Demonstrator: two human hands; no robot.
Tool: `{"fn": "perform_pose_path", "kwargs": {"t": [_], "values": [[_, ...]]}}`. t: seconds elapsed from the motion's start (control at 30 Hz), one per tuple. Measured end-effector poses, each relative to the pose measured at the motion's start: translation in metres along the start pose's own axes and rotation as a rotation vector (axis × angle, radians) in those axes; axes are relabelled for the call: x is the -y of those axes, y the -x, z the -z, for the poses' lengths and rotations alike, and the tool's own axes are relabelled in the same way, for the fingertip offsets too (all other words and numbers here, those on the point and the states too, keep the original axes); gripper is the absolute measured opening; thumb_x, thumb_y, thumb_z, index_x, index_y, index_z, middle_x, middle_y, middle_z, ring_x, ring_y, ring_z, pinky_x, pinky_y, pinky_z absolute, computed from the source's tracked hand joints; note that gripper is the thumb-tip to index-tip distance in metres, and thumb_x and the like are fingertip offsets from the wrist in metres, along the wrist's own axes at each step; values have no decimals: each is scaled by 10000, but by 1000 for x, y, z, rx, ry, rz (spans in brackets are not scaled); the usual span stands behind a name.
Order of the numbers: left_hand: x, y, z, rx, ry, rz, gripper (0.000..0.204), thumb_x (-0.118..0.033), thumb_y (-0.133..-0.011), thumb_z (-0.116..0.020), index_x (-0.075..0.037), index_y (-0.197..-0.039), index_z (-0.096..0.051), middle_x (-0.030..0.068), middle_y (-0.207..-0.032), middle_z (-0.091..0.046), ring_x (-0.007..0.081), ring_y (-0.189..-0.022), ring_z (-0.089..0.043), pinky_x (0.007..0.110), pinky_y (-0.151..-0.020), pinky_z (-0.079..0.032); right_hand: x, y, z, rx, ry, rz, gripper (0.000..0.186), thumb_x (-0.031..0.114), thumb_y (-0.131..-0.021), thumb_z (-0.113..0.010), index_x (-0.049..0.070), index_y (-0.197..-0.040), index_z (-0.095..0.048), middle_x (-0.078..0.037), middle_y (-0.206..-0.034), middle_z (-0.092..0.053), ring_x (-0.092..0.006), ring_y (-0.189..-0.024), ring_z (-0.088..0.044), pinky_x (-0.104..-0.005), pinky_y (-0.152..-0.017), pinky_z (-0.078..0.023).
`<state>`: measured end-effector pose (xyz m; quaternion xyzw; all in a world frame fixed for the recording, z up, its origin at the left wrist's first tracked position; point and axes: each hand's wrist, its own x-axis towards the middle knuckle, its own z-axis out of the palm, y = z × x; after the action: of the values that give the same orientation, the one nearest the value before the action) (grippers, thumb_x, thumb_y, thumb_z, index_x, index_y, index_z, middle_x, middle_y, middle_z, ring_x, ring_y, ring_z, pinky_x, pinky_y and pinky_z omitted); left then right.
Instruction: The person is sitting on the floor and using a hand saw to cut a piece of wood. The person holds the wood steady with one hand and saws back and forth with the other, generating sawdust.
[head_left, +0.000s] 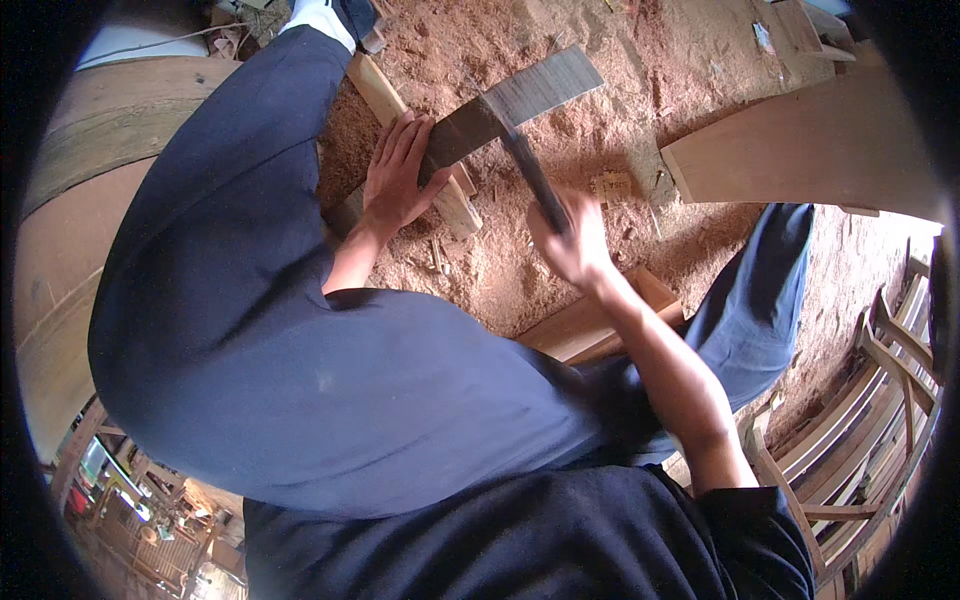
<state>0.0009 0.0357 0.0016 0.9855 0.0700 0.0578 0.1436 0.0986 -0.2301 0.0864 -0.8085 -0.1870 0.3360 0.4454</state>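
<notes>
My left hand (398,172) lies with its fingers stretched on a long, flat grey-brown board (548,78), which crosses over a pale wooden batten (455,208) on the floor. My right hand (570,235) grips the dark handle of a tool (525,160), probably a hammer; its far end is at the board, and I cannot make out whether it touches. My bent left leg (220,250) is just beside my left hand.
Sawdust covers the floor (650,60). A wide plywood piece (800,150) is at upper right, a wooden block (650,295) beside my right forearm, stacked slats (850,410) at lower right, curved boards (75,230) along the left and clutter (160,520) at lower left.
</notes>
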Motion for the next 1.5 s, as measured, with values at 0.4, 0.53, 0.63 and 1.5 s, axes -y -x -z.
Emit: {"fn": "perform_pose_path", "kwargs": {"t": [0.4,0.53,0.63,1.5], "values": [[1,6,4,31,6,-19,741,-510,-928,-558,-59,-1482,-361,161,-1490,-390,337,-1443,-286,461,-1221,-194,13,-6,3,51,-50,-83,192,173,-838,-572,-1,-757,-563,-142,-590,-571,-269,-508,-551,-419,-533,-464],[1,8,10,53,-19,11,732,-517,-939,-542,-59,-1481,-362,160,-1498,-383,325,-1450,-275,455,-1222,-186,-5,6,3,-39,129,63,182,158,-851,-578,2,-760,-590,-165,-578,-576,-296,-502,-552,-436,-532,-456],[3,9,5,39,-36,2,738,-517,-935,-546,-53,-1479,-364,159,-1495,-392,315,-1447,-290,454,-1222,-192,-22,56,5,-81,13,21,197,115,-884,-575,13,-720,-538,-37,-577,-492,-101,-554,-457,-332,-502,-386],[13,20,-8,-126,-68,-92,761,-559,-912,-564,-43,-1450,-410,179,-1462,-442,330,-1412,-366,471,-1197,-250,-41,29,-7,-57,88,68,209,190,-891,-612,38,-759,-557,-31,-635,-522,-122,-604,-506,-327,-553,-432]]}}
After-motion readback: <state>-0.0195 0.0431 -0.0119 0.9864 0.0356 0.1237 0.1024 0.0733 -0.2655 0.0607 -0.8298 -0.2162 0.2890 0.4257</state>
